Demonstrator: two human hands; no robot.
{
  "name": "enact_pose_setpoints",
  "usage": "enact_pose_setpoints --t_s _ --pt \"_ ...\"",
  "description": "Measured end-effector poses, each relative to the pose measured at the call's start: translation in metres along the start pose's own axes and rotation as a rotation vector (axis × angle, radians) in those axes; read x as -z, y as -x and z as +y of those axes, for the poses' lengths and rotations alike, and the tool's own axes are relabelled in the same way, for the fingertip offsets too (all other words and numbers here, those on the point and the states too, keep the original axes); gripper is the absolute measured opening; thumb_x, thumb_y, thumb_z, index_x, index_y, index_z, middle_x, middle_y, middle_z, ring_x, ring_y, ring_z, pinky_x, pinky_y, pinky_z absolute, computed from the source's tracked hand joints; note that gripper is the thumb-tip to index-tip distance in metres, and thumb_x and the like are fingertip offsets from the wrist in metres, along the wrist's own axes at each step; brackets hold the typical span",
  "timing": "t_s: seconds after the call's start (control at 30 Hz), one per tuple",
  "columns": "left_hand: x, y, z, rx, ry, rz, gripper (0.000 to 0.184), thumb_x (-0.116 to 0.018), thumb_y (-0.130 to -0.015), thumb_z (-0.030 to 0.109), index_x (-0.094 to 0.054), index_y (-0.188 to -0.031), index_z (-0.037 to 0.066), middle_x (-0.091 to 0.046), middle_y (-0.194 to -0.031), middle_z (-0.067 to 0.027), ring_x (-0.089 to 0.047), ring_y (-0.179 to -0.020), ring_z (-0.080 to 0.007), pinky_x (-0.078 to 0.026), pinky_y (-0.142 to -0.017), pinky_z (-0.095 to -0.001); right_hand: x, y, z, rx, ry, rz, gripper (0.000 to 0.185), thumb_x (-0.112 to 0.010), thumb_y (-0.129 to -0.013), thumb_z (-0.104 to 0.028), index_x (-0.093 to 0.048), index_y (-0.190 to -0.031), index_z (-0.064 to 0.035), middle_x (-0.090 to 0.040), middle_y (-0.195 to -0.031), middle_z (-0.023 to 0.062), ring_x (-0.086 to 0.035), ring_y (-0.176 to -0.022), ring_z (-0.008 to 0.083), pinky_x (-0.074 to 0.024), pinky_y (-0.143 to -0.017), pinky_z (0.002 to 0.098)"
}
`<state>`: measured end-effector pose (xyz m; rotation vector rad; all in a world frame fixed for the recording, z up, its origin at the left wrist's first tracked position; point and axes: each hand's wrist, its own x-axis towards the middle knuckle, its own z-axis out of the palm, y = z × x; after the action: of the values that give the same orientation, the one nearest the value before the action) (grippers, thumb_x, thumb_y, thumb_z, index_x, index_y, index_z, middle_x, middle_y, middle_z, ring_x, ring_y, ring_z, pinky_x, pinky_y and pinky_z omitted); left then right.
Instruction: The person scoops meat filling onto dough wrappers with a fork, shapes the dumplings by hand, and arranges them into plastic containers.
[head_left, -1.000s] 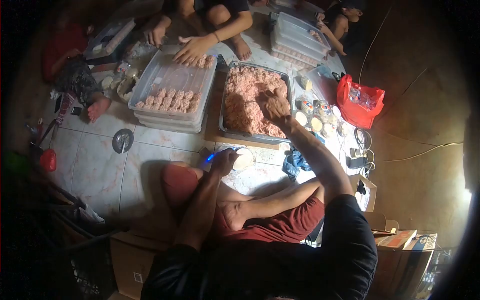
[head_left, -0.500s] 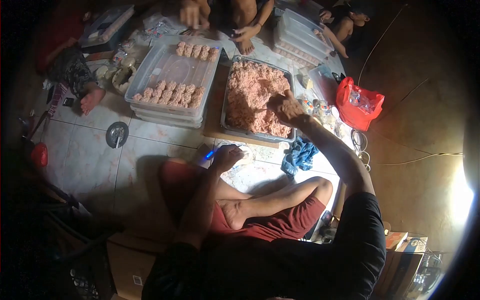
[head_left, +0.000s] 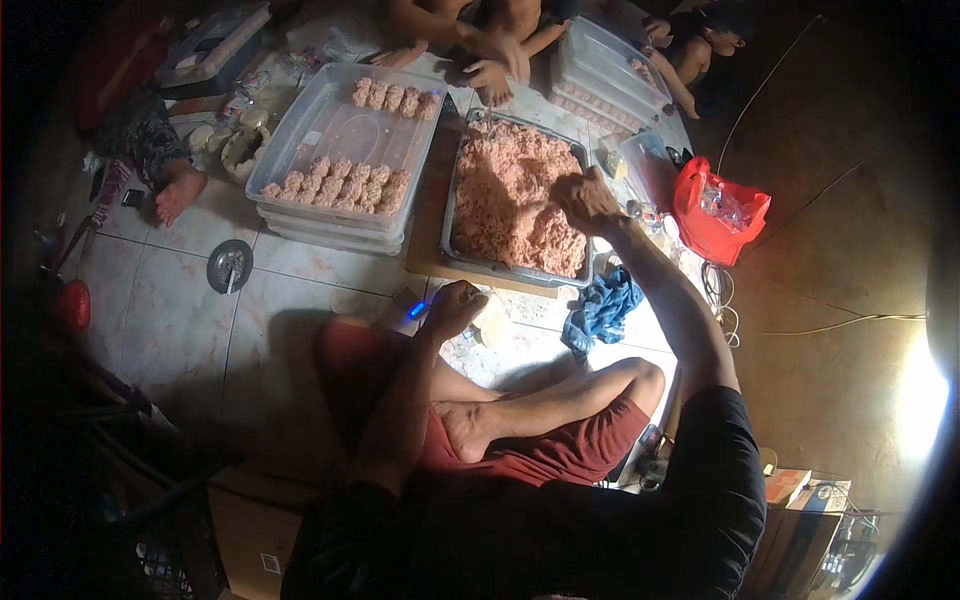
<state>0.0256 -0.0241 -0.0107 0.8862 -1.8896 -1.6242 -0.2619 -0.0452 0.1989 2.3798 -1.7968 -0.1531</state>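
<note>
My right hand [head_left: 590, 203] is over the right side of a grey tub [head_left: 447, 240] heaped with pink minced meat mixture [head_left: 505, 195]. Its fingers are bent and dark in shadow, and what they grip, if anything, is hidden. In front of the tub, near my right knee, is my left hand [head_left: 456, 307], closed with fingers curled together. I cannot make out what lies inside it. A small glowing blue object [head_left: 419, 310] shows just left of that hand. Right beside its fingers is a pale, roundish item [head_left: 493, 322].
A stacked clear plastic box [head_left: 262, 200] left of the tub holds rows of pink meat lumps [head_left: 345, 187]. More boxes [head_left: 612, 65] stand behind right. A blue cloth [head_left: 603, 310] and red bag [head_left: 722, 210] lie right. Co-workers' hands [head_left: 490, 75] are across the tub.
My right hand has shifted a little to the right, toward the tub's edge. My left hand stays nearly in place. A co-worker's hand across from me has moved rightward.
</note>
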Motion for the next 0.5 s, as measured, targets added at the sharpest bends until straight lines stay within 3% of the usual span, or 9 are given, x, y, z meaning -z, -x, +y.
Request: enact_pose_setpoints --t_s 0.07,0.2,0.27,0.3,0.37,0.4,0.47,0.5 --pt "0.001 0.006 0.003 0.016 -0.070 -0.033 0.032 -0.070 -0.088 0.032 -0.065 -0.092 0.000 -0.067 -0.082 -0.0144 -0.063 -0.074 -0.0245 -0.049 -0.068 -0.0387 -0.022 -0.013 0.001 -0.185 0.184 -0.069 0.008 -0.065 -0.088 -0.020 -0.067 -0.096 -0.0180 -0.068 -0.099 -0.0004 -0.062 -0.093 0.0178 -0.0350 -0.094 0.0432" --pt "-0.002 0.006 -0.011 0.036 0.008 -0.021 0.033 -0.069 -0.088 0.032 -0.064 -0.094 -0.001 -0.067 -0.085 -0.0148 -0.063 -0.077 -0.0252 -0.049 -0.071 -0.0395 -0.036 -0.001 -0.025 -0.107 0.138 -0.064 0.016 -0.062 -0.090 -0.017 -0.069 -0.104 -0.0168 -0.068 -0.103 0.0037 -0.061 -0.102 0.0245 -0.0357 -0.093 0.0468" --pt "-0.003 0.001 -0.014 0.019 0.103 0.007 0.034 -0.069 -0.089 0.032 -0.064 -0.095 -0.001 -0.067 -0.087 -0.0157 -0.064 -0.082 -0.0266 -0.049 -0.074 -0.0395 -0.025 0.021 -0.005 0.134 0.027 -0.016 0.018 -0.058 -0.093 -0.020 -0.071 -0.106 -0.0206 -0.069 -0.108 -0.0011 -0.059 -0.103 0.0143 -0.0333 -0.091 0.0413" --pt "-0.004 -0.001 -0.012 0.010 0.106 0.009 0.034 -0.069 -0.089 0.032 -0.064 -0.095 -0.001 -0.067 -0.087 -0.0157 -0.064 -0.082 -0.0266 -0.049 -0.074 -0.0395 -0.021 0.022 0.005 0.124 -0.114 -0.038 0.021 -0.055 -0.096 -0.020 -0.071 -0.109 -0.0217 -0.068 -0.109 -0.0012 -0.060 -0.103 0.0151 -0.0328 -0.090 0.0394" --pt "-0.005 -0.004 -0.009 0.037 0.051 0.019 0.034 -0.069 -0.089 0.032 -0.064 -0.095 -0.002 -0.068 -0.091 -0.0168 -0.064 -0.086 -0.0259 -0.050 -0.077 -0.0394 0.003 0.018 0.004 -0.036 -0.169 -0.052 0.018 -0.054 -0.098 -0.022 -0.072 -0.098 -0.0187 -0.068 -0.093 0.0032 -0.063 -0.092 0.0227 -0.0346 -0.092 0.0427" --pt "-0.007 -0.003 -0.009 0.053 0.035 0.046 0.035 -0.072 -0.087 0.031 -0.065 -0.098 -0.001 -0.069 -0.092 -0.0170 -0.064 -0.087 -0.0251 -0.051 -0.079 -0.0387 -0.004 0.013 0.004 -0.036 -0.168 -0.056 0.018 -0.054 -0.098 -0.022 -0.072 -0.098 -0.0187 -0.068 -0.093 0.0032 -0.063 -0.092 0.0227 -0.0346 -0.092 0.0427" --pt "-0.003 0.004 -0.005 -0.007 -0.014 0.021 0.035 -0.074 -0.085 0.030 -0.066 -0.099 -0.001 -0.069 -0.091 -0.0162 -0.065 -0.086 -0.0239 -0.051 -0.078 -0.0379 -0.018 -0.003 -0.004 -0.255 0.011 0.025 0.020 -0.052 -0.100 -0.023 -0.070 -0.092 -0.0186 -0.066 -0.087 0.0024 -0.061 -0.085 0.0223 -0.0343 -0.091 0.0408" --pt "0.000 0.006 -0.002 -0.074 -0.067 -0.002 0.035 -0.076 -0.084 0.029 -0.067 -0.100 -0.001 -0.069 -0.090 -0.0153 -0.065 -0.084 -0.0227 -0.052 -0.077 -0.0371 -0.013 -0.006 -0.020 -0.309 0.022 -0.141 0.020 -0.051 -0.099 -0.023 -0.068 -0.090 -0.0178 -0.062 -0.082 0.0023 -0.059 -0.080 0.0229 -0.0344 -0.089 0.0406"
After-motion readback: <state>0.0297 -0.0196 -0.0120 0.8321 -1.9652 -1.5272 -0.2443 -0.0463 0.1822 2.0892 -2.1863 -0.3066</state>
